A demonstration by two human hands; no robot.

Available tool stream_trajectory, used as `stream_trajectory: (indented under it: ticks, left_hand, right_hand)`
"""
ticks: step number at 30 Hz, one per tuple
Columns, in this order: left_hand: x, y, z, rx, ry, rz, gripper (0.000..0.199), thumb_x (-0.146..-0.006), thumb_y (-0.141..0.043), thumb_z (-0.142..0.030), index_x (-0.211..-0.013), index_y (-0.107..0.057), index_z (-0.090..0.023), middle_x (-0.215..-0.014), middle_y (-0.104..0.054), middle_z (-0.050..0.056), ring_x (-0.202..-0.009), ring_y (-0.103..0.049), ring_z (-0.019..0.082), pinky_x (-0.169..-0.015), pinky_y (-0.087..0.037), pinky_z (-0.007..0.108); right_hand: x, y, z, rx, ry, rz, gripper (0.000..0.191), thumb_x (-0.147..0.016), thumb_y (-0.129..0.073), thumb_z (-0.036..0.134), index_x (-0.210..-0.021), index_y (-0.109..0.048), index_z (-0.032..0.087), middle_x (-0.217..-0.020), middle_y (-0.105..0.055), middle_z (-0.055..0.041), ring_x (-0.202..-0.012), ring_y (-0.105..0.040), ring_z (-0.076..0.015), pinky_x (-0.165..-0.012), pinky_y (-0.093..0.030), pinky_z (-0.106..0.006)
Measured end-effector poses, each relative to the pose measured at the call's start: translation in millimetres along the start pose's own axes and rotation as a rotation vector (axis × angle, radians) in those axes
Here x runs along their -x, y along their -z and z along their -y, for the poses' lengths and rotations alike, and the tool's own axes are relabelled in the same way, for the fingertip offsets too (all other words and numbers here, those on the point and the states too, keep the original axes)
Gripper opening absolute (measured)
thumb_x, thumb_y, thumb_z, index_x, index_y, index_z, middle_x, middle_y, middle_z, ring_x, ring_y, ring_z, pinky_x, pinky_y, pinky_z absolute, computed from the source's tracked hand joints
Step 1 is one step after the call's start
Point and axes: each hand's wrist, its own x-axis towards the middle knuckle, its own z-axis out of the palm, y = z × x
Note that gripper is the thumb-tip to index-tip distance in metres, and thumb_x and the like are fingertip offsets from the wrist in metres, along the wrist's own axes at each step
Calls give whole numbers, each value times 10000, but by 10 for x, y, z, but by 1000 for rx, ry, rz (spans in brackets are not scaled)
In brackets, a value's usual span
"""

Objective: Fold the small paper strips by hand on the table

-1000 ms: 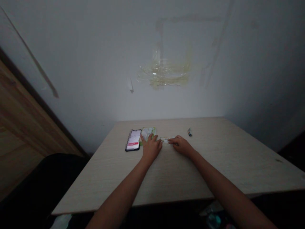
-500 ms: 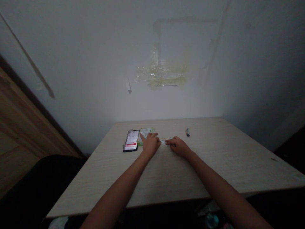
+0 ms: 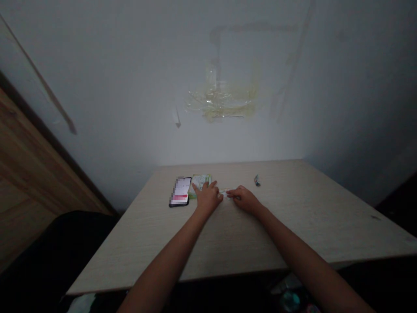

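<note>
Between my two hands a small whitish paper slip (image 3: 224,193) lies low at the table surface. My left hand (image 3: 207,198) has its thumb and a finger closed at the slip's left end, with its outer fingers spread over the right side of a green and white printed packet (image 3: 199,179). The right hand (image 3: 243,199) is closed, its fingertips pinching or pressing the slip's right end. Both hands cover parts of the slip, so its full shape is hidden. To the left of the packet rests a phone (image 3: 180,193) with its screen lit.
A small crumpled scrap (image 3: 257,180) lies on the pale wooden table (image 3: 312,204), beyond my right hand. Behind the table stands a wall (image 3: 130,87) with yellowed tape (image 3: 228,102). A dark shape (image 3: 65,243) is at the left, and a bottle (image 3: 289,300) shows below the front edge.
My left hand has shifted very slightly to the right, its thumb further over the slip. The right hand stays nearly where it was.
</note>
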Motion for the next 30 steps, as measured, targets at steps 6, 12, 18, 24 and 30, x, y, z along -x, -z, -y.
stream_trajectory:
  ticks: [6, 12, 18, 24, 30]
  left_hand:
    - [49, -30, -44, -14, 4, 4, 372, -840, -583, -564, -1039, -732, -288, -1493, -521, 31, -1369, -413, 384, -1105, 18, 800]
    - [102, -84, -97, 20, 5, -14, 591, -792, -567, -694, -1164, -684, -249, -1494, -514, 89, -1372, -407, 386, -1127, 30, 774]
    - [177, -106, -118, 29, 4, -34, 563, -818, -569, -674, -1168, -681, -247, -1482, -520, 111, -1382, -397, 389, -1136, 25, 760]
    - [216, -79, -102, 66, -4, -53, 478, -859, -599, -586, -1217, -652, -274, -1457, -543, 105, -1370, -418, 357, -1122, 10, 780]
    - [217, -88, -57, 155, -124, -21, 237, -916, -586, -450, -1088, -727, -367, -1235, -705, 21, -1309, -485, 309, -1101, 49, 797]
  right_hand:
    - [-11, 5, 11, -2, -3, 1, 412, -776, -544, 61, -1064, -766, 255, -1172, -738, -9, -965, -619, -202, -927, -500, -356]
    - [-16, -6, -10, -9, 1, -18, 375, -788, -557, 68, -1031, -774, 251, -1156, -743, -13, -964, -634, -195, -929, -502, -348]
    - [-12, -1, -14, -22, 5, -12, 375, -794, -551, 71, -1044, -769, 246, -1171, -738, -16, -1004, -634, -204, -945, -505, -369]
    - [-1, 18, 3, -11, -8, -30, 407, -784, -545, 58, -1079, -756, 243, -1174, -733, -36, -1063, -626, -206, -994, -492, -388]
    - [-6, 8, -24, -4, -22, -40, 387, -790, -550, 62, -1067, -758, 233, -1176, -731, -47, -1091, -621, -215, -1009, -487, -392]
